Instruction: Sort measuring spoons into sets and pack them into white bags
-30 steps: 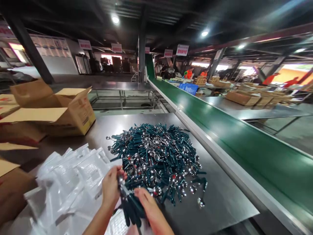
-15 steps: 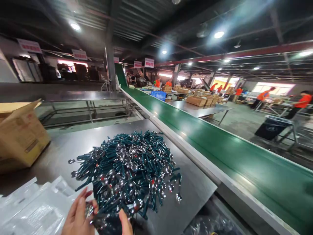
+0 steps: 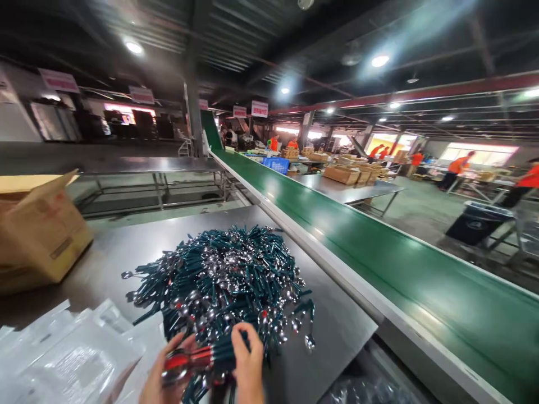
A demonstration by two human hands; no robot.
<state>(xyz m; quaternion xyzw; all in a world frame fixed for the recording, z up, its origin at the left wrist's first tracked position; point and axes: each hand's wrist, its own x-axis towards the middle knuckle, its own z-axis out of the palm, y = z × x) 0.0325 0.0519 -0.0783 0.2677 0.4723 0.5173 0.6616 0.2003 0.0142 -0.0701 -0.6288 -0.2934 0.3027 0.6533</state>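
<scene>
A big heap of spoons [image 3: 223, 280] with dark green handles and shiny bowls lies on a steel table [image 3: 122, 247]. At the bottom edge, both my hands hold a small bundle of these spoons [image 3: 197, 359] in front of the heap. My left hand [image 3: 162, 376] cups the bowl end, fingers curled under it. My right hand [image 3: 248, 365] wraps its fingers over the handle end. Only part of each hand shows; the wrists are cut off by the frame.
A pile of clear plastic bags [image 3: 63, 359] lies to the left. An open cardboard box [image 3: 37, 230] stands at the far left. A green conveyor belt [image 3: 379, 264] runs along the right. People in orange work in the background, near a dark bin [image 3: 474, 221].
The view swung right and then steadied. My hands have lifted the bundle of spoons higher into view, and my right hand now grips over its handles.
</scene>
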